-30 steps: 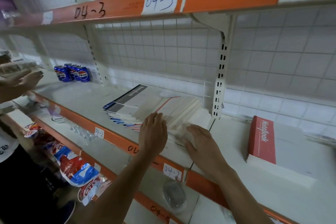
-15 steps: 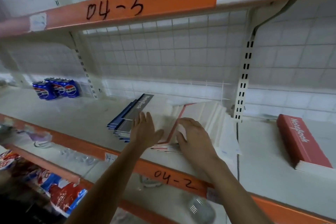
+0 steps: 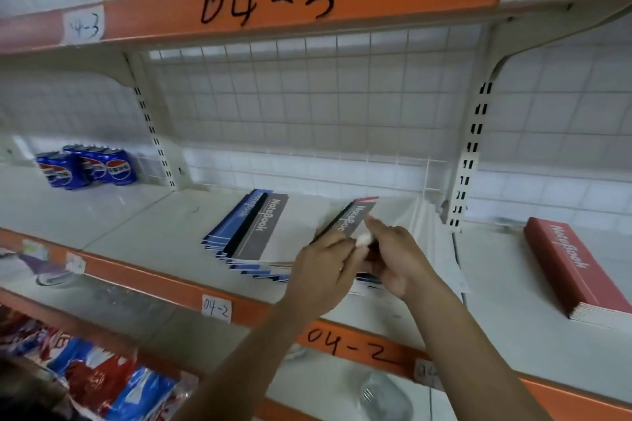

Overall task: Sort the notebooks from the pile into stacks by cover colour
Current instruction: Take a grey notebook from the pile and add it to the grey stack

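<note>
Pinching one grey notebook [image 3: 354,219], tilted up above the mixed pile [image 3: 254,236] on the shelf [image 3: 136,222]: grip of left hand [image 3: 325,272] and right hand [image 3: 402,260] both clamped on its near end. Well apart at right, red stack [image 3: 574,270].

Dim even light, soft blur, edges bowed

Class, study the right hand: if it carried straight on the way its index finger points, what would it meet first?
The raised grey notebook: the right hand points up and back, its fingertip seemingly against that cover. Behind it, depth unclear, stands the wire grid.
</note>
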{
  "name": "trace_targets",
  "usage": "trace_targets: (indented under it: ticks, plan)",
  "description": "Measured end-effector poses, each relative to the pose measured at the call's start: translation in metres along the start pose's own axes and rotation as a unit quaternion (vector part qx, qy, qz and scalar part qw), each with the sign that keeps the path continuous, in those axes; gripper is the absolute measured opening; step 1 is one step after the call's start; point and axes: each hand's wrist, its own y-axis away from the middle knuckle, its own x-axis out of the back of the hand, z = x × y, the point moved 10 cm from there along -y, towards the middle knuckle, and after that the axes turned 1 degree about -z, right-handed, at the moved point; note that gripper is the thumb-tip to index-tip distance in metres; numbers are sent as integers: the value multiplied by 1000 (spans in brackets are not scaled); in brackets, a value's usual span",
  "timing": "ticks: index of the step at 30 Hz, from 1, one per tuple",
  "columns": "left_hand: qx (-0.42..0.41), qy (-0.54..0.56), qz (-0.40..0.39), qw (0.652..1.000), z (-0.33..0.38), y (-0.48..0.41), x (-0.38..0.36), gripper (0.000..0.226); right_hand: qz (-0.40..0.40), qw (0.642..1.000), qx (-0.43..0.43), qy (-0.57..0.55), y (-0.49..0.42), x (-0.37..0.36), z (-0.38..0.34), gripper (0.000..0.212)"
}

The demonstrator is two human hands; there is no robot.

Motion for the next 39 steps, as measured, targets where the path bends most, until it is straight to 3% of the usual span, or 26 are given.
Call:
trace_targets:
  ticks: [2,4,7,9,14,17,22,27,32,35,37,39]
  plan:
    - [-6,26,-12,1000,-3,3,1,38,32,999,-7,0,0,10,3,30]
    - [56,-8,-30,998,-24,4,2,40,50,998,-15,22,0,14,5,35]
    - [210,-135,-171,953,-75,19,-11,61,63,995,-49,60,0,19,12,24]
    - [251,-162,-225,928,-91,29,-11,61,57,996,-45,53,-3,19,10,20]
    - [198,-210,-250,924,-88,32,-5,58,64,998,-21,3,-8,38,-3,32]
    - [167,-185,-176,952,-86,23,11,37,62,998,-25,14,-5,44,-10,30]
    - [139,-102,-85,981,-51,-2,22,37,64,997,-35,20,-8,46,-5,30]
    - [54,-24,-102,993,0,-9,-14,37,29,996,-25,-75,-6,37,-8,17]
    - [0,108,-182,977,19,-4,-31,38,17,999,-6,-35,-7,41,-4,23]
    - [102,-25,-167,980,-26,0,-19,45,32,999,-21,-7,-7,47,0,26]
    - [201,-179,-219,938,-64,14,-13,61,35,999,-34,2,-5,49,1,23]
    - [244,-236,-253,906,-83,28,-10,66,38,998,-41,4,-5,51,2,22]
